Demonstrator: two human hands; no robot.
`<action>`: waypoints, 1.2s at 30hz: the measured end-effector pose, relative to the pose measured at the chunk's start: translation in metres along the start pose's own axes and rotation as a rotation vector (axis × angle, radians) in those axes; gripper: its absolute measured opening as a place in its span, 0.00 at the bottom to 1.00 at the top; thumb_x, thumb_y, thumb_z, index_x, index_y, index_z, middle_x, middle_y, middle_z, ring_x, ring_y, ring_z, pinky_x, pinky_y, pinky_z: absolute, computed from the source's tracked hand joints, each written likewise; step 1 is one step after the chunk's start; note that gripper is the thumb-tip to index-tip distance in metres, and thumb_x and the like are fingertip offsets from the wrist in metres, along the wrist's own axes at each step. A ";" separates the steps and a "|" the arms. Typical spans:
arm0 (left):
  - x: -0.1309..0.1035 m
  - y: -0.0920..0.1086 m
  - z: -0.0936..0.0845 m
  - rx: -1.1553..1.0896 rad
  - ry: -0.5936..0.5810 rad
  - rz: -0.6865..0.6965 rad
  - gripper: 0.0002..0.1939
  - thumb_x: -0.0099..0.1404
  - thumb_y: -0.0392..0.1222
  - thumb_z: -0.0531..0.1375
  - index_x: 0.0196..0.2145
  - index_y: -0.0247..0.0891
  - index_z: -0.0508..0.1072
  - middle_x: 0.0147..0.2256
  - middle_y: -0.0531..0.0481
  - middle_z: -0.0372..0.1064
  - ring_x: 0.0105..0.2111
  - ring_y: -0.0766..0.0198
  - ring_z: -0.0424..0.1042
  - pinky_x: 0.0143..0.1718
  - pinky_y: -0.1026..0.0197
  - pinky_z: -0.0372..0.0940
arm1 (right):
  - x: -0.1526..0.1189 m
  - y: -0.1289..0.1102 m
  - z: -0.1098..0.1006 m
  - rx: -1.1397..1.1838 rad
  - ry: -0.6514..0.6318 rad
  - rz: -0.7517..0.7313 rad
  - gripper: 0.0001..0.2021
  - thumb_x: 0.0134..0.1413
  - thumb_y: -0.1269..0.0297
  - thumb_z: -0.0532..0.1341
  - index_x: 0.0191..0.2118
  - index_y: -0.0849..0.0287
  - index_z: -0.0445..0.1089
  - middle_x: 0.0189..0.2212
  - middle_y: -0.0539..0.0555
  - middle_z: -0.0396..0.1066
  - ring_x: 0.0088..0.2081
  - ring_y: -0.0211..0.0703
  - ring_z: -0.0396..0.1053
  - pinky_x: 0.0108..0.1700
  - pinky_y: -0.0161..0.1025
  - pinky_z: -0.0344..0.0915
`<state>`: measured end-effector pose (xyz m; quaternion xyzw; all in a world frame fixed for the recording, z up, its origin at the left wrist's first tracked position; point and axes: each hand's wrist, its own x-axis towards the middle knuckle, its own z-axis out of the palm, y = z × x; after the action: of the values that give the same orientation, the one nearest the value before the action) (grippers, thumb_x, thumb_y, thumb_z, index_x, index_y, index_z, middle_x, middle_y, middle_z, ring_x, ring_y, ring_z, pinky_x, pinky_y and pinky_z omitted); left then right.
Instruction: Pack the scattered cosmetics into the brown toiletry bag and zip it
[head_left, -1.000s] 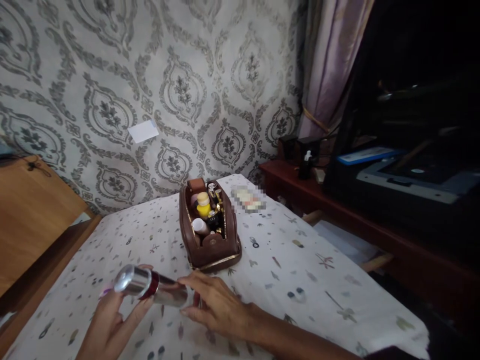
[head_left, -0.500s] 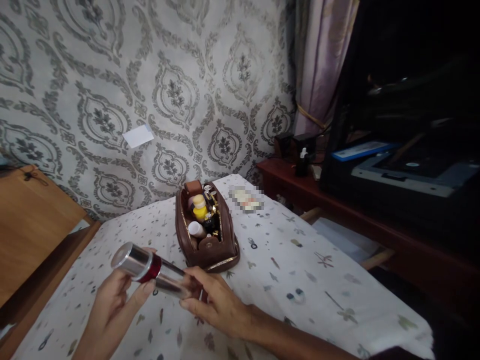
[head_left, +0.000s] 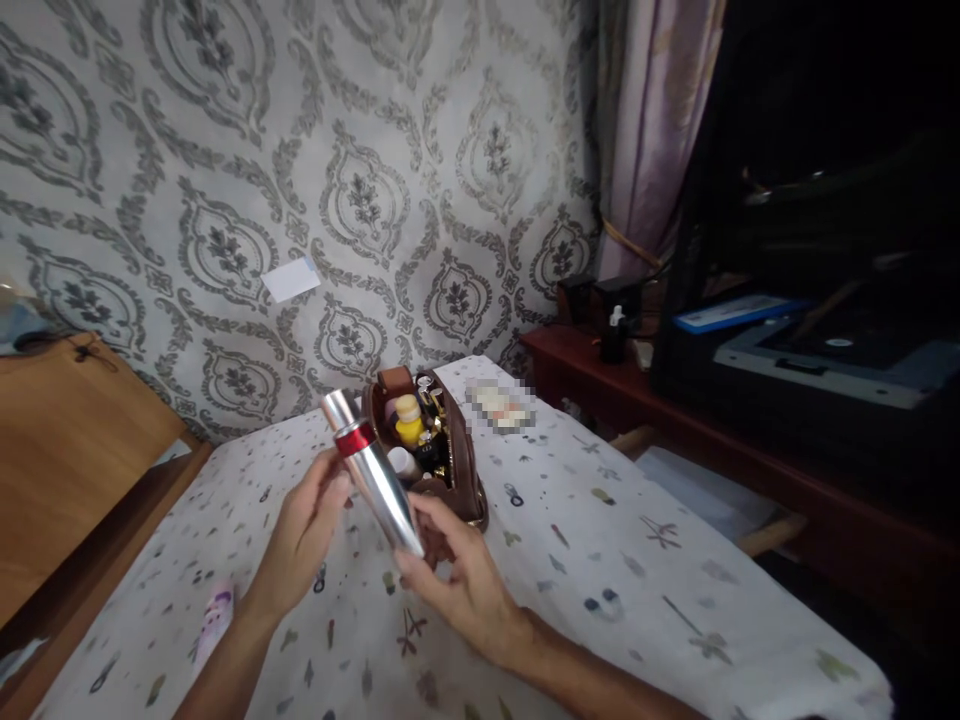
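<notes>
A silver cylinder with a red band (head_left: 379, 490) is tilted in front of a brown bag, its narrower top end up and to the left. My right hand (head_left: 457, 575) grips its lower end between thumb and fingers. Beside the red band, my left hand (head_left: 304, 530) has its fingers behind the cylinder; whether they press on it is unclear. The open brown bag (head_left: 466, 470) stands on the patterned white cloth (head_left: 555, 600). In it are a yellow bottle (head_left: 409, 428), a white-capped item (head_left: 403, 463) and several small dark and gold items.
A purple and white tube (head_left: 216, 615) lies near my left forearm. A pixelated flat item (head_left: 501, 405) rests right of the bag. At left stands a wooden panel (head_left: 75, 450); at right, a red-brown shelf (head_left: 559, 362) with an open drawer (head_left: 772, 530) below.
The cylinder has swung more upright, its top end moving up and right in front of the bag. My left hand has moved right and up. The purple and white tube has come into view.
</notes>
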<state>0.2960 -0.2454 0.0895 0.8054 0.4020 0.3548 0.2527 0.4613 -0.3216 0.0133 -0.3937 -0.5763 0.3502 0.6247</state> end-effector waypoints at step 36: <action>0.030 -0.108 0.072 -0.722 0.209 -0.174 0.29 0.66 0.64 0.56 0.58 0.47 0.68 0.64 0.47 0.61 0.64 0.51 0.58 0.61 0.49 0.58 | 0.140 -0.043 -0.005 -0.411 -0.039 0.567 0.06 0.63 0.64 0.56 0.34 0.58 0.65 0.13 0.44 0.66 0.13 0.32 0.63 0.16 0.27 0.47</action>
<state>0.3141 -0.1705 -0.0188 0.5869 0.3414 0.5311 0.5069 0.4782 -0.2164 0.1134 -0.6490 -0.5143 0.3937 0.3990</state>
